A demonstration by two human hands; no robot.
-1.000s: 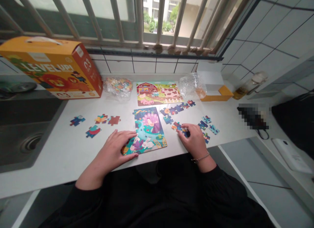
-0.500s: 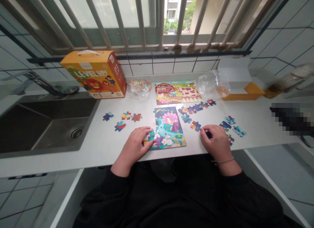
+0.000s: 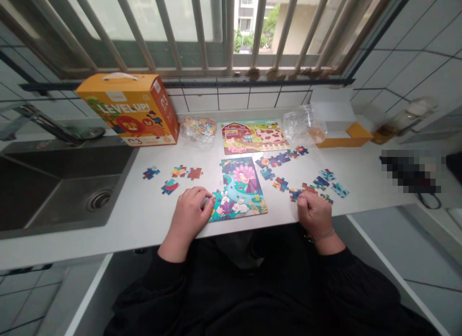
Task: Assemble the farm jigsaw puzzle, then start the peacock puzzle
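A partly assembled jigsaw puzzle [image 3: 241,187] with a peacock and white rabbits lies on the counter in front of me. My left hand [image 3: 191,213] rests at its lower left edge, fingers curled toward the thumb; whatever may be between them is hidden. To the right of the puzzle, my right hand [image 3: 314,212] is closed in a fist near the counter's front edge, its inside out of sight. Loose puzzle pieces lie close to it, among them a blue piece [image 3: 295,195] and a reddish-brown piece [image 3: 309,187]. An orange-and-blue piece [image 3: 280,184] lies between puzzle and fist.
Several loose pieces [image 3: 169,187] lie left of the puzzle. Behind it are a farm puzzle [image 3: 256,136], a bag of pieces [image 3: 198,130], a yellow box [image 3: 132,114], clear plastic wrap [image 3: 305,124] and an open carton [image 3: 342,141]. A sink [image 3: 72,182] is at left.
My left hand has drawn back from the puzzle's surface and curled its fingers. My right hand has closed into a fist and shifted down, uncovering pieces beside it. The view has shifted slightly.
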